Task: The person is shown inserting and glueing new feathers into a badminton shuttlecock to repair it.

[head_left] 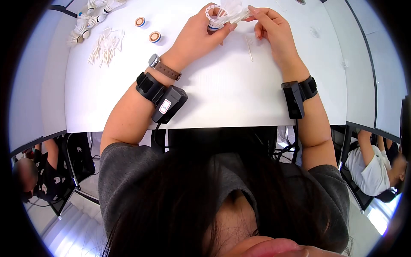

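Observation:
Near the far side of the white table [231,94], my left hand [201,34] is closed around a shuttlecock [216,18] with a white ring and a blue-banded base. Its feathers point to the right, toward my other hand. My right hand [274,32] pinches the end of a white feather [245,17] at the shuttlecock's right side, thumb and index finger together. Below that hand, a thin white feather shaft [250,49] lies on the table.
Two loose cork bases [155,37] sit left of my left hand. Farther left lies a pile of white feather shafts [106,48], with several shuttlecocks [92,19] behind it. White fluff [315,32] rests at right. Partitions [359,64] flank the table; other people sit beyond.

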`<action>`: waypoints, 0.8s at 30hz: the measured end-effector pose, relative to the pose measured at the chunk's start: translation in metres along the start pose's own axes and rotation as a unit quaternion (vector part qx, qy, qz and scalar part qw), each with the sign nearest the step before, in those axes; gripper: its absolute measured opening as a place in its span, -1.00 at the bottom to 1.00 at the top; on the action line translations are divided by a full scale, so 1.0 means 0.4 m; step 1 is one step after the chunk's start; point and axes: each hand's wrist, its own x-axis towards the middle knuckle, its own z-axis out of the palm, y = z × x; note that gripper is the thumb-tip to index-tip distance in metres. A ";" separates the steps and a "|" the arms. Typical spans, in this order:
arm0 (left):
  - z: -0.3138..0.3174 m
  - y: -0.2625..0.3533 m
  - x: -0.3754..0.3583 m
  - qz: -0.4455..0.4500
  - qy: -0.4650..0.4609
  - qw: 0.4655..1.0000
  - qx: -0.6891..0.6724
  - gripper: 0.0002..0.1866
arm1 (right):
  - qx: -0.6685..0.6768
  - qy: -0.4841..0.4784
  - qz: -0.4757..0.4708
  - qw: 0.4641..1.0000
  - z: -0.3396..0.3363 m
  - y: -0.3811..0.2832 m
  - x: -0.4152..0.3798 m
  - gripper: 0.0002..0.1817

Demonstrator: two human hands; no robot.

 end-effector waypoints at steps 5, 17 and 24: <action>0.002 0.007 -0.005 0.030 -0.009 0.999 -0.010 -0.63 | 0.001 0.004 -0.016 1.000 -0.001 0.007 -0.002 -0.78; -0.004 0.020 -0.005 0.020 -0.017 0.999 0.026 -0.65 | -0.029 -0.003 -0.010 1.000 -0.001 0.007 -0.004 -0.73; -0.002 0.017 -0.002 0.028 -0.020 0.999 0.008 -0.66 | 0.038 0.098 0.045 0.993 0.009 0.008 0.010 -0.74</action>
